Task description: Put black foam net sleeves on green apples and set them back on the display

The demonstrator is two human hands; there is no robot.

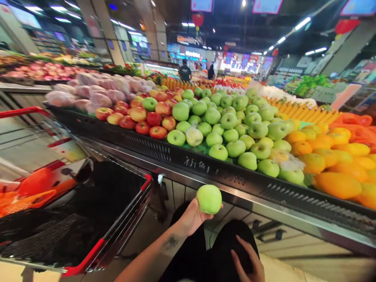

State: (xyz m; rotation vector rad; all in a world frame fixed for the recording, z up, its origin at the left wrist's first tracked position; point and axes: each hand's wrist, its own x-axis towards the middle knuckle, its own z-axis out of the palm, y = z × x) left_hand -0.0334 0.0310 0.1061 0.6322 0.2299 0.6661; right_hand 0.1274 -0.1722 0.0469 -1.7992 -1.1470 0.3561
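Apple (208, 199) near display rim (235, 179) (left hand (192, 217)).

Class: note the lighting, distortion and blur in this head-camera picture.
Head view: ceiling strip lights give bright, even light; the apple in the left hand is sharp with a soft sheen; the stand edge bows from wide-angle distortion; far aisles are hazy.
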